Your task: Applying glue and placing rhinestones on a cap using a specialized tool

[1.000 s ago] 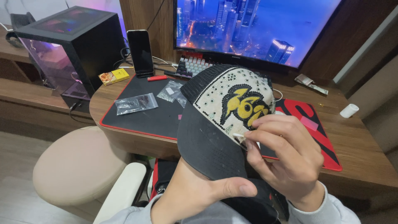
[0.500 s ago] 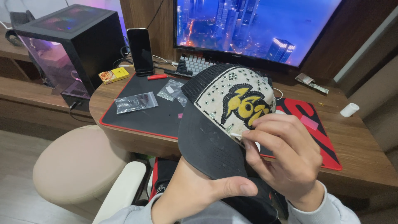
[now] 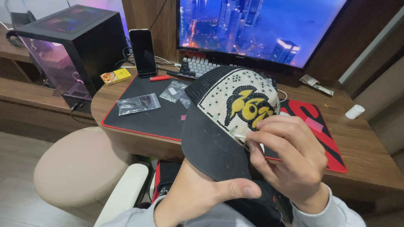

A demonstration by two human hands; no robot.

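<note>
While the left hand [image 3: 198, 195] supports the cap [image 3: 229, 120] from beneath, thumb pressed along the near edge of the black brim, the right hand [image 3: 290, 162] is pinched closed on a thin white stick [image 3: 240, 137] whose tip meets the cap's front panel. The stick lies roughly level, its long axis running right to left from the fingers [image 3: 269, 141] to the panel's lower edge, just above where the brim joins. The point of contact is immediately left of the right hand's grip and above the left thumb; the right hand is clearly the nearer to it.

The cap is held in the near middle of the scene, above the desk edge, brim pointing down and near, crown tilted far. Its front panel is cream, studded with small stones and carrying a yellow and black emblem; the side is black mesh.

On the black mat [image 3: 147, 120] far left lie small clear bags [image 3: 137, 104]. A keyboard [image 3: 200, 67] sits under the monitor [image 3: 261, 29], with a phone [image 3: 142, 51] upright to the left.
</note>
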